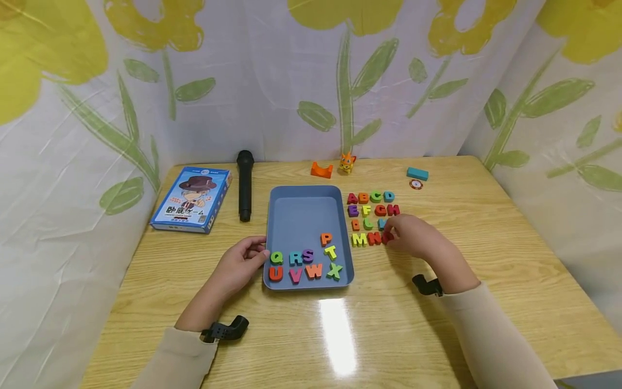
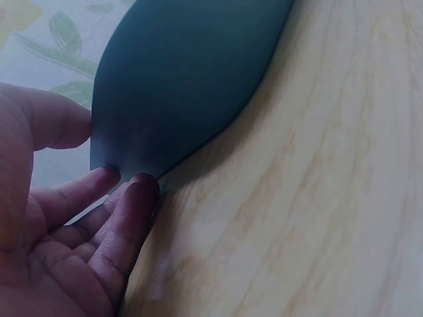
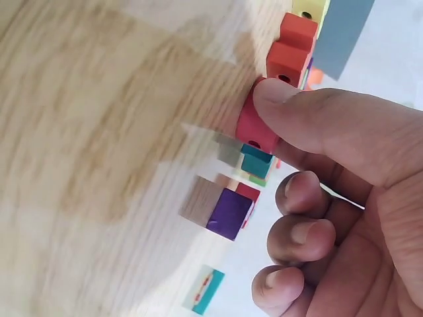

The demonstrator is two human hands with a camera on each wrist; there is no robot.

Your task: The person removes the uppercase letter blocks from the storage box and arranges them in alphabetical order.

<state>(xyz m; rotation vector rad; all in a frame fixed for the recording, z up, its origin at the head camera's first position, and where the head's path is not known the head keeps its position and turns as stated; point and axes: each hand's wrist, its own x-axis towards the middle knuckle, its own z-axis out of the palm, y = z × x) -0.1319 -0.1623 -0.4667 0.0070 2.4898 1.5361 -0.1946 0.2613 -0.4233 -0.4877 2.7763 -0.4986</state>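
My left hand (image 1: 240,262) holds the left side of a blue-grey tray (image 1: 306,216), thumb at the rim and curled fingers against the outer wall (image 2: 178,72). Inside the tray lie several coloured letter blocks, among them an orange P (image 1: 326,239), a green Q (image 1: 276,257) and a green X (image 1: 334,271). To the right of the tray, letter blocks stand in rows from a red A (image 1: 352,198) down to a yellow M (image 1: 359,239) and a red N (image 1: 374,238). At that last row's right end, my right hand (image 1: 413,235) pinches a rounded red letter block (image 3: 250,122), partly hidden by the thumb.
A boxed game (image 1: 191,199) and a black microphone (image 1: 245,186) lie left of the tray. Toward the back are an orange curved block (image 1: 322,170), a small figurine (image 1: 347,163), a teal block (image 1: 417,173) and a round chip (image 1: 416,184). A flowered curtain (image 1: 272,108) borders the table.
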